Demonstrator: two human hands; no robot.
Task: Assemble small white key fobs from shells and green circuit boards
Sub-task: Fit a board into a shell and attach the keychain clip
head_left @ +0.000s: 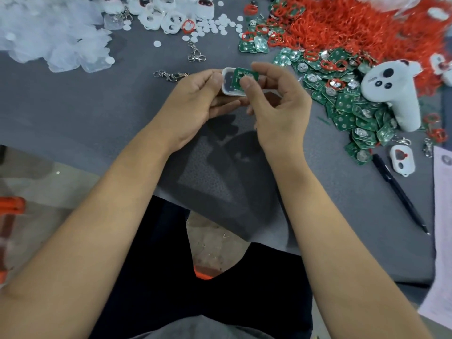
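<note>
A rounded white plastic shell (228, 80), dark inside, is held by the curled fingers of the left hand (195, 104). A flat green circuit board (242, 75) is pinched by the right hand (274, 104) over the shell's open face. Both are raised above a grey, matte table (122, 99). More green boards (349, 106) lie heaped to the right, beside tangled red rings (354, 28).

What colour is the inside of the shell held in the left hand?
Dark, near black, inside the white shell; the green board covers part of it. Head view, the only one.
</note>
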